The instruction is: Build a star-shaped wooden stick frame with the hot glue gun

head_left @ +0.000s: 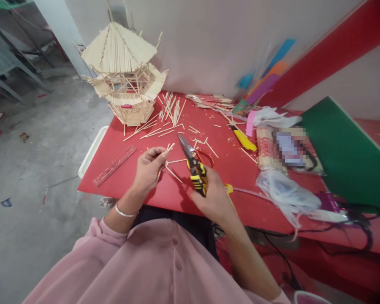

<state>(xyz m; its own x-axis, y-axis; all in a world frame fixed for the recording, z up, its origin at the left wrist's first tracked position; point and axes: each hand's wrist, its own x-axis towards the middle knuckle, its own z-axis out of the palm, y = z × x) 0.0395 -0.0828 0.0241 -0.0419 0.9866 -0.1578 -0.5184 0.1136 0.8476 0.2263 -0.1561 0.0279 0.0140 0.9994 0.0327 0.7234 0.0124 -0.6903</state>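
My left hand [148, 169] pinches a pale thin wooden stick [171, 147] between thumb and fingertips above the red table [174, 194]. In my right hand [215, 196] is a pair of black-and-yellow shears [186, 147], blades pointing up and away, just right of my left hand. Whether the blades are fully closed I cannot make out. Several cut sticks [174, 173] lie beneath, between both hands. A red loop handle [207, 157] shows behind the shears, partly hidden by them. At the table's far left stands a pagoda-like model [118, 52] built of such sticks.
A clear ruler [114, 166] lies at left. Loose sticks [174, 107] are strewn toward the wall. Rightward are a yellow utility knife [244, 139], a packet of sticks [267, 147], a plastic bag [285, 192], a green board [348, 156] and black cables [365, 232].
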